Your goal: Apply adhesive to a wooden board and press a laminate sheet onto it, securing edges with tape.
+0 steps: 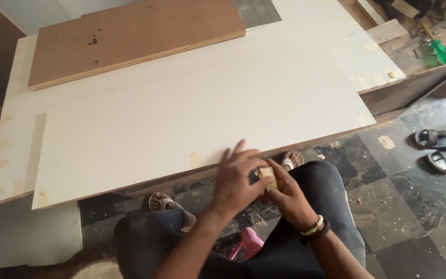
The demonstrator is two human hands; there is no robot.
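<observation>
Both hands meet just below the front edge of a large white laminated board (192, 108). My right hand (290, 199) pinches a small tan roll, likely masking tape (268, 175), between thumb and fingers. My left hand (238, 178) lies over the roll from the left, its fingers spread and touching it; its exact grip is partly hidden. Short tan tape strips dot the board's edges. A beaded bracelet and a dark band sit on my right wrist. My knees in dark trousers are below the hands.
A brown plywood panel (130, 39) lies on the board's far left. More white boards lie beneath and behind. A green-handled screwdriver (437, 46) rests on a cluttered bench at top right. A pair of dark sandals (442, 150) sits on the tiled floor. A pink stool (249, 245) shows between my legs.
</observation>
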